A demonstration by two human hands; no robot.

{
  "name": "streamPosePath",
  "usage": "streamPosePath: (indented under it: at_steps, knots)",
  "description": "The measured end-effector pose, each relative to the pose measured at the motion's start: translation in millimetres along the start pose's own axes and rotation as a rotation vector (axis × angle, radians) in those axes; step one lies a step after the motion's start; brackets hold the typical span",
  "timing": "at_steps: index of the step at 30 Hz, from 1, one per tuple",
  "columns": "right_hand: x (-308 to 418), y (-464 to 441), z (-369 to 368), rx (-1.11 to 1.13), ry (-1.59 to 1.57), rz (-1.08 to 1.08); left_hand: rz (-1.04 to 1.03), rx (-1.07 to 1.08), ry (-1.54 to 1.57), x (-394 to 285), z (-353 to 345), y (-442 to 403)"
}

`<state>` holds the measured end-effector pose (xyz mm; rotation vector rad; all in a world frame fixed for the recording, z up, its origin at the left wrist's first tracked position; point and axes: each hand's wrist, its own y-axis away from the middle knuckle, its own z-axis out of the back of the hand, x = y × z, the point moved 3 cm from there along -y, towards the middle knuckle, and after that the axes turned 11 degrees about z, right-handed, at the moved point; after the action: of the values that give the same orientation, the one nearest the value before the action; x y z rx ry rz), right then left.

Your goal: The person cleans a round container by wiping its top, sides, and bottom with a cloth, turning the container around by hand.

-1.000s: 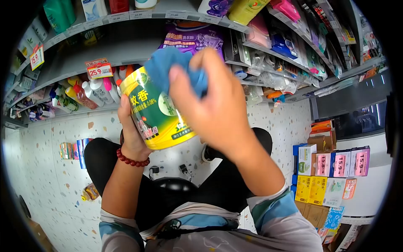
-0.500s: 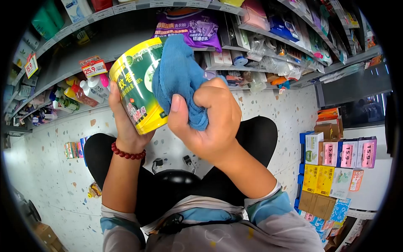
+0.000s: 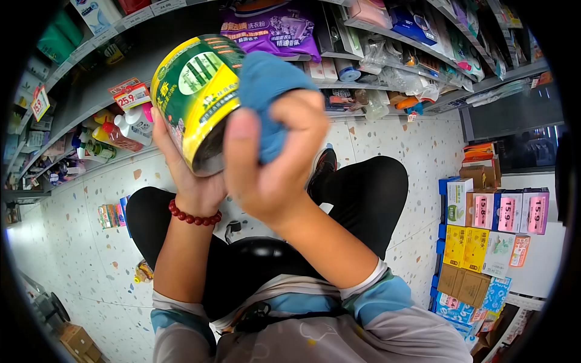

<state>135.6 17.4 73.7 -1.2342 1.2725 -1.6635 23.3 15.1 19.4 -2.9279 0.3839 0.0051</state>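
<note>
A green and yellow canister of mosquito coils (image 3: 203, 81) is held up in front of the shelves, tilted so part of its dark underside shows. My left hand (image 3: 193, 178) grips it from the left and below, a red bead bracelet (image 3: 193, 216) on the wrist. Bunched in my right hand (image 3: 281, 160) is a blue cloth (image 3: 266, 91), against or very near the canister's right side. The right hand is smeared by motion, but its fingers are closed round the cloth.
Store shelves (image 3: 78, 72) curve across the front, holding bottles (image 3: 124, 136) and a purple bag of washing powder (image 3: 272, 30). Stacked boxes (image 3: 466, 248) stand at the right. A small colourful pack (image 3: 111, 215) lies on the speckled floor (image 3: 85, 254) at the left.
The canister has turned in my left hand, so a different side of its label and some of its underside now show. My right hand and the cloth have shifted slightly left.
</note>
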Motion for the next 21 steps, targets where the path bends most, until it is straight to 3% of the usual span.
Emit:
streamPosePath:
  at_steps: [1,2,4,6,9,10,13,15,19,21]
  knots:
    - [7,-1,-5,0.095,0.0,0.037,-0.024,-0.016,0.013,-2,-6,-1]
    - [13,3,-10,0.202,0.0,0.057,-0.004,-0.281,0.307,-7,-8,2]
    - [27,17,-17,0.363,-0.002,0.108,0.011,-0.549,0.602,-8,-1,9]
    - [29,35,-18,0.392,0.005,0.164,0.082,-0.213,0.307,-5,10,4]
    - [24,49,-15,0.529,0.012,0.258,0.154,-0.02,0.092,-5,-9,7]
    - [17,52,-13,0.535,-0.025,0.285,0.114,-0.087,-0.093,-4,-18,11]
    - [7,57,5,0.629,-0.098,0.25,0.093,-0.199,-0.22,-6,-2,9]
    - [4,54,11,0.619,-0.128,0.31,-0.085,-0.503,-0.341,-11,5,11]
    - [-6,40,29,0.639,-0.101,0.342,-0.071,-0.464,-0.285,-7,2,9]
    - [-13,42,40,0.711,0.031,0.399,-0.027,-0.315,-0.209,-4,5,7]
